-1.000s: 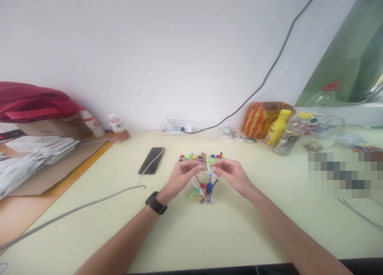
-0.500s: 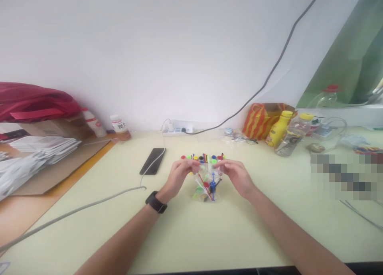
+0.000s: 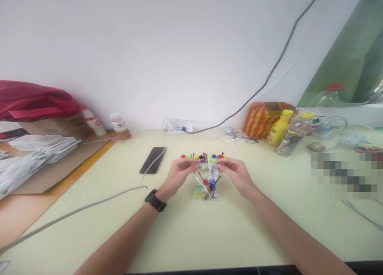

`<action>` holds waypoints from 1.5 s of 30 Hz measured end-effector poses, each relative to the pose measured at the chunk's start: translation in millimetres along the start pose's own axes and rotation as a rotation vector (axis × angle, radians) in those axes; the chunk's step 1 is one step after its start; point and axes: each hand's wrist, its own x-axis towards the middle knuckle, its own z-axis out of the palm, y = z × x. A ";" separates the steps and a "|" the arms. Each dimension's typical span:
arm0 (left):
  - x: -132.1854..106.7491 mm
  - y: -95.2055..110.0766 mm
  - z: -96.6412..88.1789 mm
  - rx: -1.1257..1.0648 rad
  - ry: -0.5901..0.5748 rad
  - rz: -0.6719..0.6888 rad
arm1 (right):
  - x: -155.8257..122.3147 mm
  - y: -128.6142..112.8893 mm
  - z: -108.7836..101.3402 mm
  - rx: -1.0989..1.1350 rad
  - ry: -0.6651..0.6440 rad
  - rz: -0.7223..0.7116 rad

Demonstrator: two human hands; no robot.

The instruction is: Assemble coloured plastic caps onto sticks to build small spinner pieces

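A small clear plastic bag (image 3: 206, 185) with several coloured sticks and small round pieces inside hangs just above the pale yellow table (image 3: 209, 235). My left hand (image 3: 179, 173), with a black watch on its wrist, pinches the bag's top edge at the left. My right hand (image 3: 235, 173) pinches the same edge at the right. Behind my fingers, a row of coloured pieces (image 3: 203, 157) lies on the table.
A black phone (image 3: 152, 160) with a white cable lies left of my hands. A power strip (image 3: 176, 128) sits at the wall. Bottles (image 3: 279, 127) and a striped bag (image 3: 259, 117) stand at the right. Papers (image 3: 36, 151) and a red bag (image 3: 32, 101) fill the left.
Both hands stay pinched on the bag's top. They spread a little apart half a second ago and have since come slightly closer; the bag hangs almost where it was.
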 end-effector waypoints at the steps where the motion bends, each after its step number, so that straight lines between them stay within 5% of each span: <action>1: 0.2 -1.1 -1.0 -0.006 -0.002 -0.003 | 0.3 0.8 -0.6 0.004 0.015 0.008; 19: 3.7 -7.7 -1.7 0.226 -0.013 0.124 | 0.3 4.8 0.4 -0.191 -0.024 -0.089; 32: -0.5 -2.8 -2.3 0.081 -0.069 0.060 | 3.2 7.2 -4.6 -0.028 -0.001 -0.040; 45: -6.5 -0.6 9.2 0.343 -0.170 0.178 | -6.2 -3.8 4.3 -0.283 -0.164 -0.165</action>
